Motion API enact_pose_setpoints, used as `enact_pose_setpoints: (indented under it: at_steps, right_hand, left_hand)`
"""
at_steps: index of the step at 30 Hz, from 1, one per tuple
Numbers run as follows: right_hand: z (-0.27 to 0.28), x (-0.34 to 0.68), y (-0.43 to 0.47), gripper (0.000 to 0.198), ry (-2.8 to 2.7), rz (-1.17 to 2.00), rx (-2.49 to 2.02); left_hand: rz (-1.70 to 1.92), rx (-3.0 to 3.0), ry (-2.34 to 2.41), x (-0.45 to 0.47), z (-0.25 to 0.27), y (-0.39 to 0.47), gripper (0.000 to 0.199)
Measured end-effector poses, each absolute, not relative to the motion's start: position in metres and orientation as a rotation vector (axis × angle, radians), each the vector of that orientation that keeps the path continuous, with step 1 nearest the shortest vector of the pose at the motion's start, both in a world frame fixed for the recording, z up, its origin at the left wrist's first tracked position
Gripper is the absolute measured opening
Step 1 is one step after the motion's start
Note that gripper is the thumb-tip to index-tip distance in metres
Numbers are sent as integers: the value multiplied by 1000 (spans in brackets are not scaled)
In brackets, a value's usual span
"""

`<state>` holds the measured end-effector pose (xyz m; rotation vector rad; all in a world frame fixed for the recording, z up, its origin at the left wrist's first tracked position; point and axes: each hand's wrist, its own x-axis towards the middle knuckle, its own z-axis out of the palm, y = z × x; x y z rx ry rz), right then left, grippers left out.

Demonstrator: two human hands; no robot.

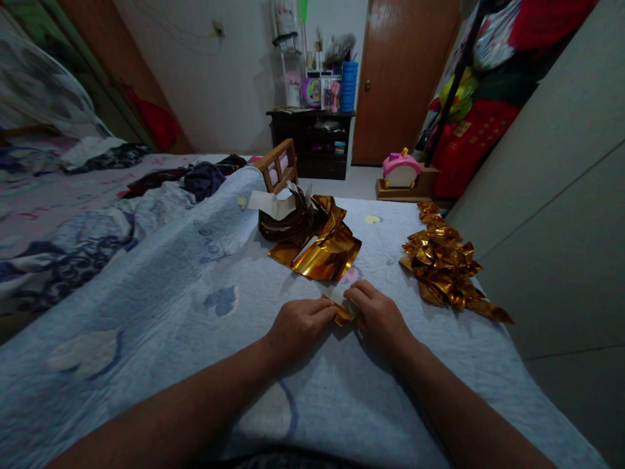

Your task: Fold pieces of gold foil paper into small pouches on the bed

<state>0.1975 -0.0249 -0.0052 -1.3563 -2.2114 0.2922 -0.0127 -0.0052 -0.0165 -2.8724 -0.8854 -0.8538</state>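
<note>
Between my two hands is a small sheet of gold foil paper (344, 316), partly folded, with its pale backing showing on the far side. My left hand (303, 326) pinches its left edge, fingers closed. On the opposite edge, my right hand (378, 316) grips it with bent fingers; the fingertips are partly hidden. Just beyond lies a stack of gold foil sheets (329, 254), loosely fanned, with white backing turned up at its left end. Off to the right sits a heap of folded gold foil pieces (442, 260).
A pale blue patterned bedspread (205, 378) lies under everything. Rumpled bedding and clothes (205, 179) are at the left. A wooden railing (278, 166) stands behind the stack, and a pink toy (401, 170) is beyond the far edge. A cabinet panel (561, 260) borders the right side.
</note>
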Motion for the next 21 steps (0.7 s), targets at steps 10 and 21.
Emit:
enact_pose_setpoints:
  at_steps: [10, 21]
  right_hand:
    - [-8, 207, -18, 27, -2074, 286, -1028]
    - [2, 211, -22, 27, -2201, 466, -1152]
  left_hand:
    - [-1045, -2696, -720, -11, -9, -4, 26]
    - [-654, -2845, -892, -6, -7, -8, 13]
